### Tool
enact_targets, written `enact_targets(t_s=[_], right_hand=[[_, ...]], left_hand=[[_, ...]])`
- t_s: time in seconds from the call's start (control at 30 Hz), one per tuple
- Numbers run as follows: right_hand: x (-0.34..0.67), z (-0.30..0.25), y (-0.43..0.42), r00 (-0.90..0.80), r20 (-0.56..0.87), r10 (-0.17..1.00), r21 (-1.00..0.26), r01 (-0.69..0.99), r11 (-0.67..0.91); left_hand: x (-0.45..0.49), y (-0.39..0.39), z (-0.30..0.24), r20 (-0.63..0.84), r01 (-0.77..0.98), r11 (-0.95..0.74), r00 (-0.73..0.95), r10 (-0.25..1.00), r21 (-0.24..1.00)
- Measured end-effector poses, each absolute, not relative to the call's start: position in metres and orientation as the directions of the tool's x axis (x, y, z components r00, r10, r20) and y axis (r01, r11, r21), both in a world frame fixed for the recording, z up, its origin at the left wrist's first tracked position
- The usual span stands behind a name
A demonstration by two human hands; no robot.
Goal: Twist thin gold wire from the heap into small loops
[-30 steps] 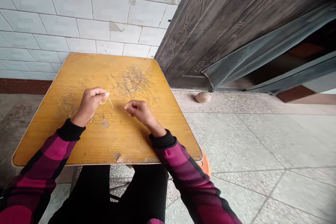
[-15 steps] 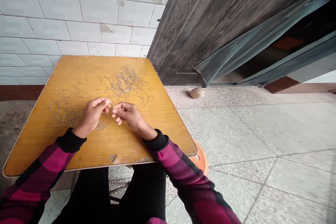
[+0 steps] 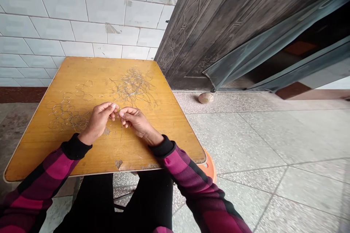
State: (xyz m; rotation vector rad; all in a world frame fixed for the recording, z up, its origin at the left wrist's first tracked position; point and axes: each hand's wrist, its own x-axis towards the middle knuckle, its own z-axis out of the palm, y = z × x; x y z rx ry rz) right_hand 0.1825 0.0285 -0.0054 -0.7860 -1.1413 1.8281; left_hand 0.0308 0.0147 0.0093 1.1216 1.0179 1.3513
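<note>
Between my two hands is a thin piece of wire (image 3: 121,129), its tail pointing down toward the tabletop. My left hand (image 3: 100,118) pinches it between thumb and forefinger. Close beside, my right hand (image 3: 133,118) grips the same wire with thumb and fingers, the fingertips of both hands nearly touching. Much of the wire is hidden by the fingers. Beyond the hands lies a tangled heap of wire pieces (image 3: 133,85), several with loops. To the left, a looser group of looped wires (image 3: 67,114) spreads over the wood, partly behind my left hand.
The yellow wooden table (image 3: 169,145) has chipped spots at its near edge and meets a white tiled wall (image 3: 82,7). An orange stool (image 3: 210,165) shows under the right corner. A dark carved door (image 3: 191,43) stands at right, with a roundish object (image 3: 206,97) on the floor.
My hands have come slightly closer together, and the wire's curve that showed between the fingertips is now mostly covered. The view has shifted a little. The wire piles lie the same.
</note>
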Motion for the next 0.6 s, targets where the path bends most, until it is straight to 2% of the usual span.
enact_targets(t_s=[0.3, 0.6], right_hand=[[0.1867, -0.0063, 0.0324, -0.628, -0.091, 0.773, -0.865, -0.334, -0.374], [0.1881, -0.0036, 0.0325, -0.650, -0.118, 0.750, -0.860, -0.311, -0.405]], left_hand=[[0.0318, 0.0115, 0.0079, 0.134, -0.129, -0.131, 0.015, 0.991, 0.983], [0.0327, 0.0073, 0.0089, 0.128, -0.116, -0.122, 0.042, 0.991, 0.986]])
